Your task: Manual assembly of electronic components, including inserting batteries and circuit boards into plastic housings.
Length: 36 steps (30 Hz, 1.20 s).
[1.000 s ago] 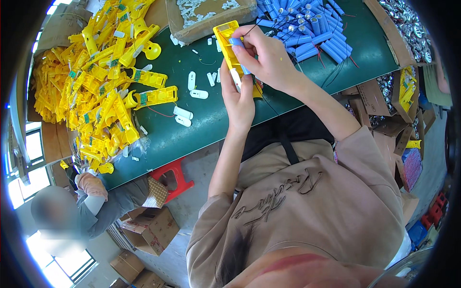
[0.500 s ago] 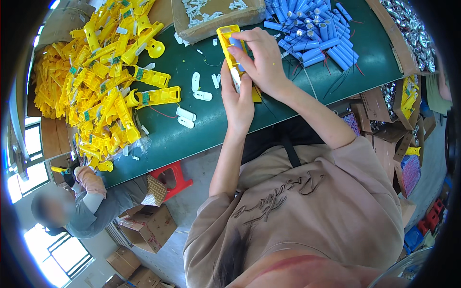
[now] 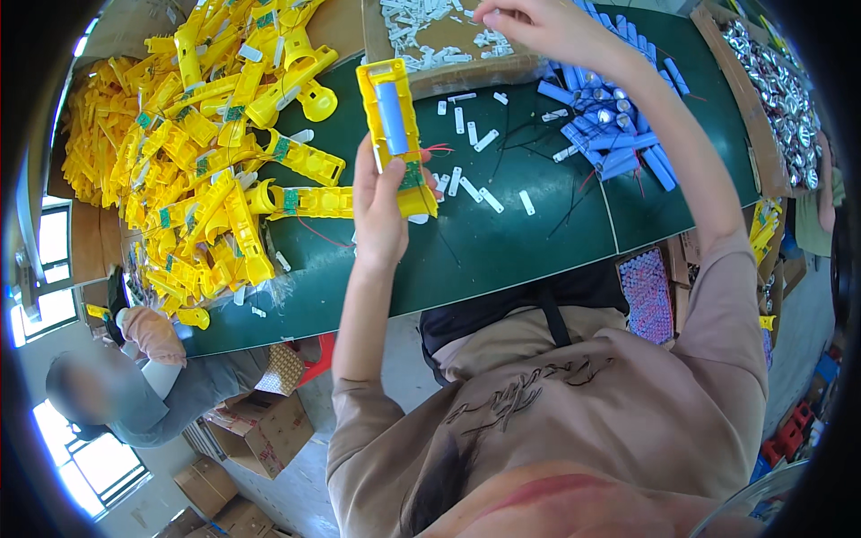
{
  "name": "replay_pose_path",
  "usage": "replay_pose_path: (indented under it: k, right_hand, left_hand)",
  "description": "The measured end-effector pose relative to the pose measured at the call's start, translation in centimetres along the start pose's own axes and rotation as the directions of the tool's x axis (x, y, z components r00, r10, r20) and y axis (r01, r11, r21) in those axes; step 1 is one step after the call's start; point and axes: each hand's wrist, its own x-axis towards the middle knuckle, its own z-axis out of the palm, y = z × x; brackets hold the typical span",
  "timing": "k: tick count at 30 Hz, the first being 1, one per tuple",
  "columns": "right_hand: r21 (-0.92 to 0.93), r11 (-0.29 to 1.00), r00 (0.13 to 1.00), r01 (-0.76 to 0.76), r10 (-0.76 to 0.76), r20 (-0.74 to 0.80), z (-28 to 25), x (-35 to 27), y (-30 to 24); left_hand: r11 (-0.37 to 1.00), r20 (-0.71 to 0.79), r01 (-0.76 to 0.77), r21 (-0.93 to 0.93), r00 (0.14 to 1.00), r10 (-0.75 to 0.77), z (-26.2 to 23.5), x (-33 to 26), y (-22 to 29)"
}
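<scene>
My left hand is closed around the lower end of a yellow plastic housing, held tilted above the green table. Inside the housing lies a blue cylindrical battery cell. A small green circuit board sits near the lower end, with red wires beside it. At the top edge, my right hand hangs over a cardboard box of small white plastic strips. Its fingers are bent together, and whatever may be between them cannot be made out.
Yellow housings are heaped at the left. Blue cells with wires lie at the right, beside a box of shiny metal parts. Loose white strips dot the green table. Another person sits lower left.
My right hand has let go of the yellow housing and moved up and right to the box of white strips. My left hand has shifted left, still holding the housing. The view has shifted slightly.
</scene>
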Motion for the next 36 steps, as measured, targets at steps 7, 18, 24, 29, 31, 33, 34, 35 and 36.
replay_pose_path:
  k: [7,18,24,29,31,33,34,35,36]
  right_hand:
    - [-0.225,0.962,0.975,0.155,-0.112,0.194,6.8,8.9,4.2]
    - [-0.165,0.966,0.978,0.202,-0.191,0.080,9.0,11.9,4.3]
    - [0.353,0.915,0.976,0.195,-0.215,0.019,5.1,5.0,-2.6]
    - [0.408,0.836,0.930,0.368,-0.328,-0.166,3.3,-0.3,-7.3]
    - [0.251,0.834,0.869,0.491,-0.451,-0.203,2.9,-1.6,-8.2]
    - [0.234,0.829,0.857,0.508,-0.463,-0.225,2.5,-2.3,-8.7]
    - [0.219,0.819,0.842,0.530,-0.479,-0.247,2.5,-2.6,-9.1]
    - [0.219,0.819,0.842,0.531,-0.479,-0.248,2.4,-2.9,-9.4]
    - [0.230,0.839,0.864,0.492,-0.438,-0.249,2.5,-3.2,-9.8]
  left_hand:
    - [0.997,-0.042,-0.014,-0.070,0.999,0.011,-1.8,1.9,0.5]
    - [1.000,-0.043,0.010,0.007,0.999,-0.009,-2.6,1.8,0.1]
    - [0.951,0.027,-0.229,0.206,0.973,0.228,-2.8,1.0,-0.5]
    - [0.886,0.046,-0.342,0.314,0.937,0.346,-1.6,-0.5,-0.9]
    - [0.663,0.153,-0.465,0.586,0.868,0.473,-1.8,-1.1,-1.0]
    - [0.604,0.192,-0.493,0.627,0.848,0.493,-1.3,-1.6,-0.8]
    - [0.567,0.211,-0.524,0.635,0.824,0.526,-1.0,-1.8,-0.7]
    - [0.529,0.229,-0.554,0.643,0.798,0.557,-0.9,-2.0,-0.7]
    - [0.584,0.201,-0.524,0.620,0.826,0.528,-1.0,-2.1,-0.9]
